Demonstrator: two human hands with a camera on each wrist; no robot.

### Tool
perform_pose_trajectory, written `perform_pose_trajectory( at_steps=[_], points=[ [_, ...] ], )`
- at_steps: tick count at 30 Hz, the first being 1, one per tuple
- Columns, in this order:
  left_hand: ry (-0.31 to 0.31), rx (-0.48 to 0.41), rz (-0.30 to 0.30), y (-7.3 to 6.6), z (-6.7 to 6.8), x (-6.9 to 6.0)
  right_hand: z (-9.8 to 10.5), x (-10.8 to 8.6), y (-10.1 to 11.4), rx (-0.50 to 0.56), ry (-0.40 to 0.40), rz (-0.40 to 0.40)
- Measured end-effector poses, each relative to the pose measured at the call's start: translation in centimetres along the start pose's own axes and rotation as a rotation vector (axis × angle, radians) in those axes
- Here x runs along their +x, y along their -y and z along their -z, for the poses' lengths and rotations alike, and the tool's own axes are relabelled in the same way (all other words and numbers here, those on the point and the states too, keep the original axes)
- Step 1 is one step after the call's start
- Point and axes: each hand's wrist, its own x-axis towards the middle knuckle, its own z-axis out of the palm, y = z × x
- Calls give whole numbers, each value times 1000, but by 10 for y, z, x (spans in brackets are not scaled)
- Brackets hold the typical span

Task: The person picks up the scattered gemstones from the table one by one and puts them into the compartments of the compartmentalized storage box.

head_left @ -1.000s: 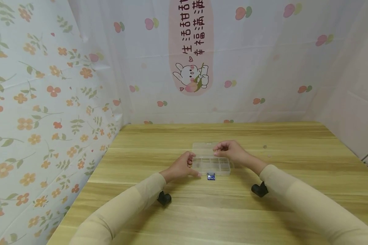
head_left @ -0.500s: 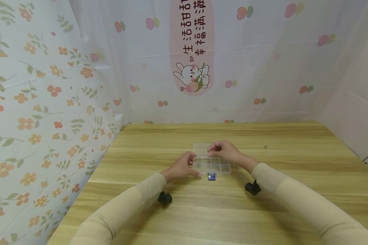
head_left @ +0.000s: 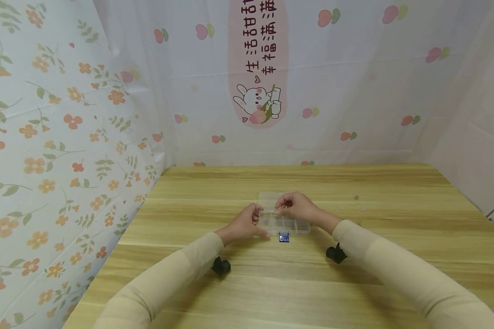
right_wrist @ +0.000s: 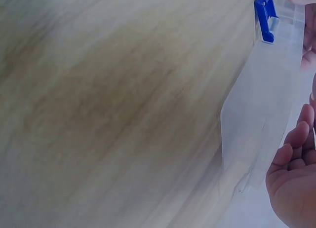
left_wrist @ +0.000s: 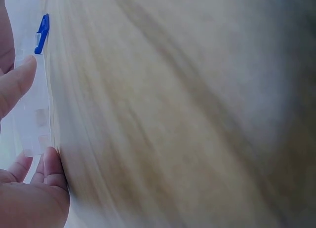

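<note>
A clear plastic compartment box [head_left: 288,224] lies on the table with its lid [head_left: 267,199] laid back behind it. At the front edge is a blue latch [head_left: 284,237], also seen as a blue clip [left_wrist: 43,34] in the left wrist view. My left hand [head_left: 244,222] grips the box's left end, thumb along the front and fingers around the side. Over the rear compartments hovers my right hand [head_left: 298,208], its fingers bent together and pointing down. Whether anything small sits between those fingertips is hidden. The right wrist view shows that hand's curled fingers [right_wrist: 296,144] beside the box.
Several tiny items lie right of the box, among them a dark one [head_left: 356,197] and a pale one [head_left: 340,208]. The wooden table [head_left: 271,283] ends at a patterned curtain [head_left: 333,91] behind and a floral curtain [head_left: 66,160] at left.
My right hand has moved left and then slightly down, from above the lid to the box's rear compartments. The left hand and the box stay where they were.
</note>
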Motion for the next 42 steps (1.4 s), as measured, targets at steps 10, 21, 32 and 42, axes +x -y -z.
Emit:
perform_pose_trajectory(
  at_steps=[10, 21, 32, 42],
  points=[
    [7, -9, -1, -2, 0, -1, -2, 0, 3, -59, 11, 37],
    [11, -18, -10, 0, 0, 0, -3, 0, 3, -94, 23, 40],
    [8, -11, -18, 1, 0, 1, -4, 3, 4, -127, 43, 39],
    [-4, -5, -16, 4, -1, 3, -4, 2, 5, -133, 42, 31]
  ],
)
